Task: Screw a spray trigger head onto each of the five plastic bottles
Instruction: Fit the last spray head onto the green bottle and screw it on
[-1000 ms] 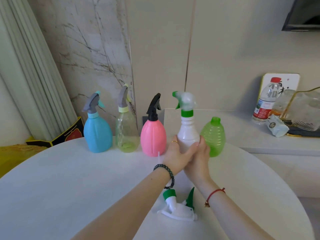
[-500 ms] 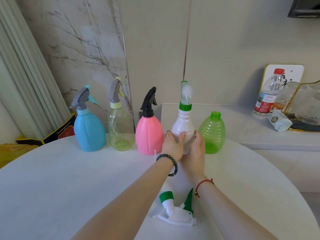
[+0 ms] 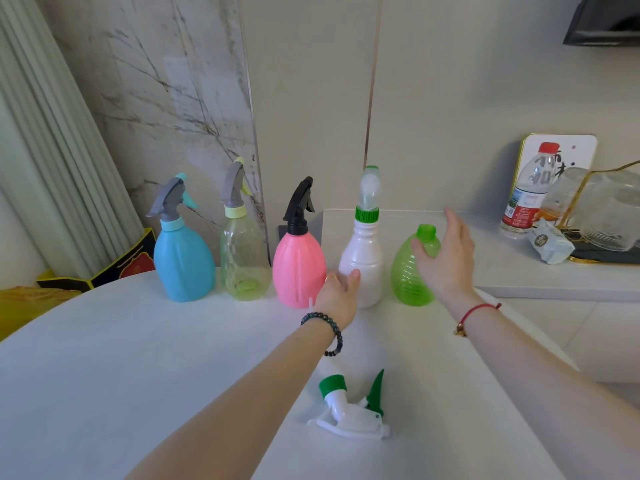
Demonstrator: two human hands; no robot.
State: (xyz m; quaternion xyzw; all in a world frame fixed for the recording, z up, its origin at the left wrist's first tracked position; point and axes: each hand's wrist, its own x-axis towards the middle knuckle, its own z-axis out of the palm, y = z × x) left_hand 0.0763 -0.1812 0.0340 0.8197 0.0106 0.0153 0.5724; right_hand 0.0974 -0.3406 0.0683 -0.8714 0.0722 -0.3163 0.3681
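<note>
Fingers of the left hand (image 3: 337, 291) were loosely spread and held nothing, the thumb tip just touching the lower body of the white bottle (image 3: 362, 261); the fingers of the right hand (image 3: 445, 256) were open too, the palm hovering in front of the green bottle (image 3: 408, 275) without closing on it.

Five bottles stood in a row along the far edge of the white table (image 3: 138, 358), from ten o'clock across to one o'clock. At ten o'clock stood the blue bottle (image 3: 183, 265) with a grey trigger head, and just beside it, at eleven, the clear yellowish bottle (image 3: 244, 261), also with a grey head. Near twelve stood the pink bottle (image 3: 298, 268) with a black head, then the white bottle, capped by a white head on a green collar. At one o'clock the green bottle stood with its neck bare and open.

On the table nearer the person, between the two forearms at about six o'clock, the loose spray trigger head (image 3: 349, 408) lay on its side, white with a green collar and green trigger.

At two o'clock, on the grey ledge (image 3: 519, 275) behind the table, a water bottle (image 3: 530, 192) with a red cap stood upright
</note>
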